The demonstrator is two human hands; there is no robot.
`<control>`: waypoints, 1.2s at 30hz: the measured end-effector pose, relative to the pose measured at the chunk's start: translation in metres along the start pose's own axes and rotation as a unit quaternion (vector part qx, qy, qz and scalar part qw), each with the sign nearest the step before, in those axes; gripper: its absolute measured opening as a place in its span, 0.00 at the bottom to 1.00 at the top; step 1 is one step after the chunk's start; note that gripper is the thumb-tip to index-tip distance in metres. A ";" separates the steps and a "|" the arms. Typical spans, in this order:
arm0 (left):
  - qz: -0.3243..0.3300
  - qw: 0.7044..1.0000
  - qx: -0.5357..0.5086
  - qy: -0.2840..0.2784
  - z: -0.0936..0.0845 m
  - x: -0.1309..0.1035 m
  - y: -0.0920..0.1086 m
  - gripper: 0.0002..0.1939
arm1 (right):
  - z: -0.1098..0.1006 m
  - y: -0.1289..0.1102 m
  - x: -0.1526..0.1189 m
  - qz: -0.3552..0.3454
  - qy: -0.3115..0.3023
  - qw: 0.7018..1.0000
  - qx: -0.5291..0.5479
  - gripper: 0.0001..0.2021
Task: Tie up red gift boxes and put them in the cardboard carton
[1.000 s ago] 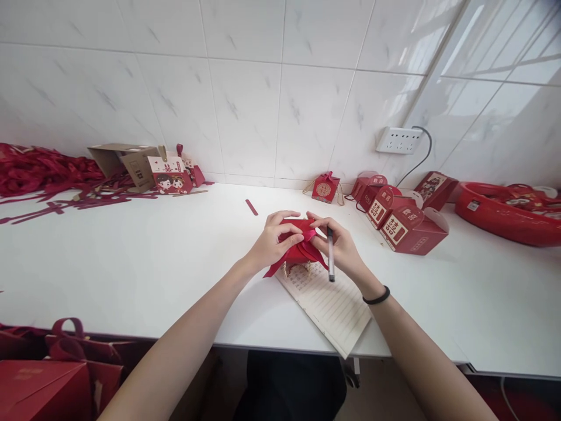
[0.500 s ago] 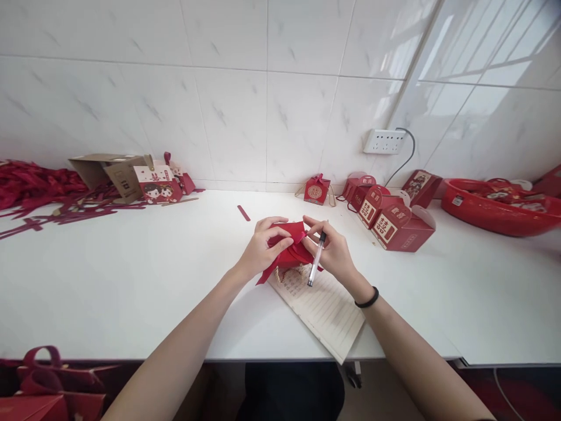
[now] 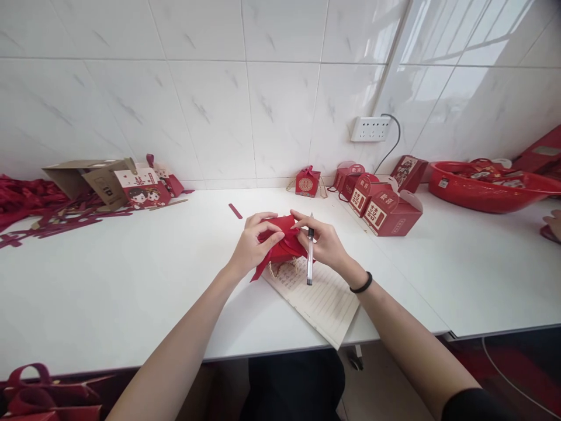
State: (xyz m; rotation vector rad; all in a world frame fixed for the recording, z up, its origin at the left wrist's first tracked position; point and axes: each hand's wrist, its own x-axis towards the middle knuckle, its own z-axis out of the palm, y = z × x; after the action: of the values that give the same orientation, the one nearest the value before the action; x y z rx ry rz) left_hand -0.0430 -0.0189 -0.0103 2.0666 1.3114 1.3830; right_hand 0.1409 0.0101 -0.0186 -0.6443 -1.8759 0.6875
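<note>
A small red gift box point(image 3: 283, 252) with a twisted cord handle sits before me, partly over a lined notebook point(image 3: 326, 301). Red ribbon point(image 3: 262, 268) lies across the box, one tail hanging off its left side. My left hand point(image 3: 258, 242) pinches the ribbon near the middle of the box top. From the other side my right hand point(image 3: 322, 238) has its fingertips closed on the ribbon too. A clear pen with a black cap point(image 3: 310, 257) is tucked between the right hand's fingers, pointing down over the notebook. The fingers hide much of the ribbon and box.
By the wall stands a finished red box point(image 3: 308, 182). Red gift boxes point(image 3: 392, 213) and a red basin point(image 3: 491, 196) are on the right, near another person's hand point(image 3: 554, 225). At left are a cardboard box point(image 3: 105, 184), a printed box point(image 3: 142, 187) and heaped red ribbon point(image 3: 30, 199).
The view has turned a little to the right, and another person's hand has come into sight at the right edge. Both my hands stay at the ribbon; the pen now hangs more upright.
</note>
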 end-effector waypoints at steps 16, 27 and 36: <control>0.001 1.000 -0.002 -0.004 0.000 -0.001 0.000 0.07 | 0.003 0.010 -0.002 -0.062 0.018 0.996 -0.053 0.03; 0.047 0.999 0.015 0.006 0.002 -0.003 -0.004 0.05 | -0.002 0.003 -0.002 -0.005 0.011 0.999 -0.045 0.02; 0.031 0.999 0.010 0.021 0.001 -0.003 -0.004 0.02 | -0.028 -0.004 0.007 0.146 -0.141 0.976 -0.082 0.18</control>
State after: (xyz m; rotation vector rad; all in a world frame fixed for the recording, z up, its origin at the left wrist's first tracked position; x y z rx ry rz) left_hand -0.0443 -0.0191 -0.0155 2.1195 1.2934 1.4516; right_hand 0.1636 0.0174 -0.0019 -0.9862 -2.1378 0.8528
